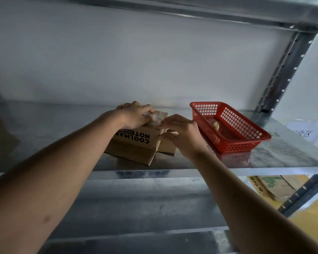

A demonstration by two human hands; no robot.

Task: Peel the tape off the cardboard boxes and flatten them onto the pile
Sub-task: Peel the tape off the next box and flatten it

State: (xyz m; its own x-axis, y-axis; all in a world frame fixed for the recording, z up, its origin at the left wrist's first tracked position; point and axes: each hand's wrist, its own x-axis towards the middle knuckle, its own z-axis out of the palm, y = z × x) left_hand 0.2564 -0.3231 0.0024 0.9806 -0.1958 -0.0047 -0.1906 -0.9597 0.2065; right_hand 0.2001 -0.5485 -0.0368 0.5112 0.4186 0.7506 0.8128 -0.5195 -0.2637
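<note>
Now both hands on the cardboard box (136, 142), upside-down lettering, left hand (136, 114) flat on top, right hand (180, 132) pinching tape (157, 121).

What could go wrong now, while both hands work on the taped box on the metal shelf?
1. The right hand picks at the tape edge; it may tear off short.
2. The cardboard box sits near the shelf's front edge; pulling could slide it off.
3. The red basket stands close and may get bumped.

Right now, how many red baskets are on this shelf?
1. The red basket sits on the metal shelf, just right of the cardboard box that both hands are on. The shelf's far ends are out of view, so others may exist.
</note>
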